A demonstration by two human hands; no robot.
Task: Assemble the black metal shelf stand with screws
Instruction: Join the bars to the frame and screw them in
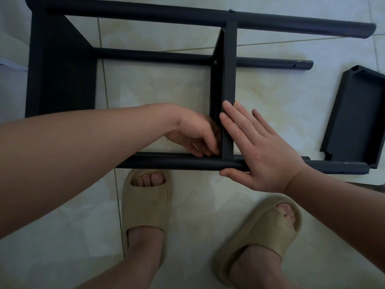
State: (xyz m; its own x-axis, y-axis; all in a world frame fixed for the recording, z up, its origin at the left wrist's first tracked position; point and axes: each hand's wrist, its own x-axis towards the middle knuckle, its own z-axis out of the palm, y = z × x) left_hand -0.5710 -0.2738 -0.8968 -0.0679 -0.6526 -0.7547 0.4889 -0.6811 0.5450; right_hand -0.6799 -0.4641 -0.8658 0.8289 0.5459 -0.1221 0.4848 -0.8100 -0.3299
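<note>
The black metal shelf stand (133,17) lies on its side on the tiled floor, with several round tubes running left to right. One shelf panel (60,76) is fixed at the left end. A second panel (229,80) stands across the tubes in the middle. My right hand (258,151) lies flat with straight fingers against this middle panel's right face and over the near tube (170,162). My left hand (195,134) has curled fingers tucked in at the corner where the middle panel meets the near tube; what the fingertips hold is hidden.
A loose black shelf panel (354,119) lies on the floor at the right, its edge by the near tube's end. My two feet in beige slippers (145,207) stand just in front of the stand. Pale floor tiles (156,90) show between the tubes.
</note>
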